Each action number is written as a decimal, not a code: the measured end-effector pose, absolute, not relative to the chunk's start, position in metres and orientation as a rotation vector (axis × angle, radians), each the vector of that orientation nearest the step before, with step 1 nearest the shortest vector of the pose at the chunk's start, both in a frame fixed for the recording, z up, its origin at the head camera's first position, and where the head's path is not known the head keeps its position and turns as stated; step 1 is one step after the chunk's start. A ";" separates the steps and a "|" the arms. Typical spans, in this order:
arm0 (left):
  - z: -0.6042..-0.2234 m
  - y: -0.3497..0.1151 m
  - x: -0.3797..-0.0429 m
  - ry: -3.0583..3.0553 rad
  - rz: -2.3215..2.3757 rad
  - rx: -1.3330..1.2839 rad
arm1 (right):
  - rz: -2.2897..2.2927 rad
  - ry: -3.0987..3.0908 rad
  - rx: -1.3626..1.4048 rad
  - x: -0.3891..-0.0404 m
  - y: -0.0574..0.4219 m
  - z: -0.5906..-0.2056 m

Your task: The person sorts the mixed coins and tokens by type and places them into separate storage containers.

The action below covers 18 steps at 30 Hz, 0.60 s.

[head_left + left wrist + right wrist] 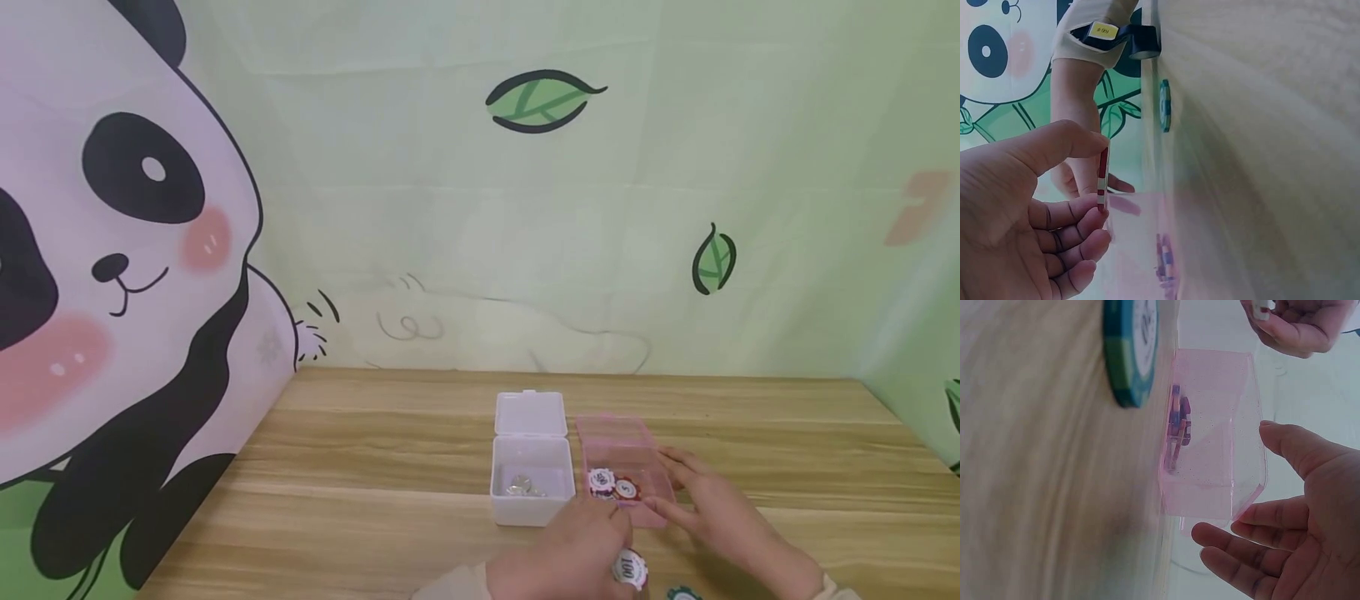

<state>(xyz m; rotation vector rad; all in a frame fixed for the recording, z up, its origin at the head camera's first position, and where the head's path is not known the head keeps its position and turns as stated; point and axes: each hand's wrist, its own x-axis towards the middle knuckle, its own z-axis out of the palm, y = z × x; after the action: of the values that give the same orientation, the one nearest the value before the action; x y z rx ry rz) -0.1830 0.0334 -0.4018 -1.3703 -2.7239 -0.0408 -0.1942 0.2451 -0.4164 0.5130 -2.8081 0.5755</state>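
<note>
My left hand pinches a poker chip marked 100 between thumb and fingers, in front of a translucent pink box. Seen edge-on in the left wrist view, this chip has a red and white rim. The pink box stands with its lid folded back, and several poker chips lie inside. My right hand holds the box by its right side, thumb toward the front and fingers farther back. In the right wrist view the thumb and some fingertips meet the pink wall.
Left of the pink box stands an open white box with small clear or silvery pieces inside. A green poker chip lies on the wooden table near the front. A panda-printed cloth hangs behind.
</note>
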 end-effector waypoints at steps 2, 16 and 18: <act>-0.400 0.033 -0.185 -2.718 -0.042 -1.361 | 0.577 -2.810 0.515 -0.194 0.245 -0.417; -0.384 0.033 -0.198 -2.666 -0.018 -1.304 | 0.587 -2.808 0.509 -0.194 0.245 -0.416; -0.382 0.033 -0.200 -2.684 -0.021 -1.286 | 0.591 -2.816 0.502 -0.194 0.245 -0.417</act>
<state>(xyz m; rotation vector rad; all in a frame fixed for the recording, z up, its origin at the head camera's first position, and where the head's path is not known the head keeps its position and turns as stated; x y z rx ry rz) -0.1999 0.0335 -0.3823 -1.2857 -2.6836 -0.0215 -0.1940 0.2454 -0.4166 0.5020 -2.8160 0.5913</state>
